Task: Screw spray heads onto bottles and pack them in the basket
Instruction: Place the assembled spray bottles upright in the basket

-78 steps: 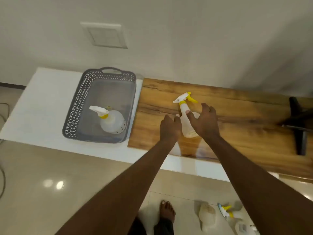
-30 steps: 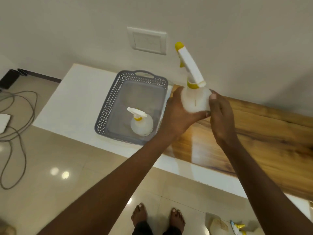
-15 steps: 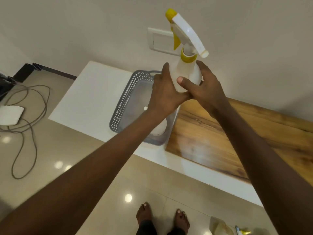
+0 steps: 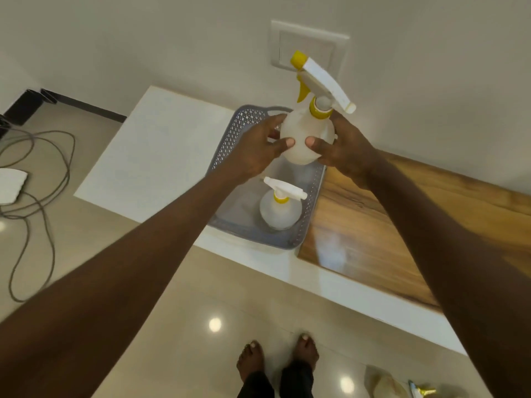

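A translucent white spray bottle [image 4: 301,139] with a white and yellow spray head [image 4: 321,81] on it hangs upright above the far part of the grey perforated basket [image 4: 230,139]. My left hand [image 4: 255,153] grips its left side and my right hand [image 4: 342,150] grips its right side, both thumbs on the near face. A second spray bottle [image 4: 280,212] with its head on stands inside the basket near its front right corner.
The basket stands on a white counter [image 4: 155,156] next to a wooden board [image 4: 402,225]. A wall plate [image 4: 307,44] is behind the held bottle. Cables [image 4: 37,173] lie on the floor at left. More bottle parts [image 4: 402,386] lie on the floor at lower right.
Both hands picked the bottle up from the wooden board and carried it left over the basket. In the last half second it has come down a little.
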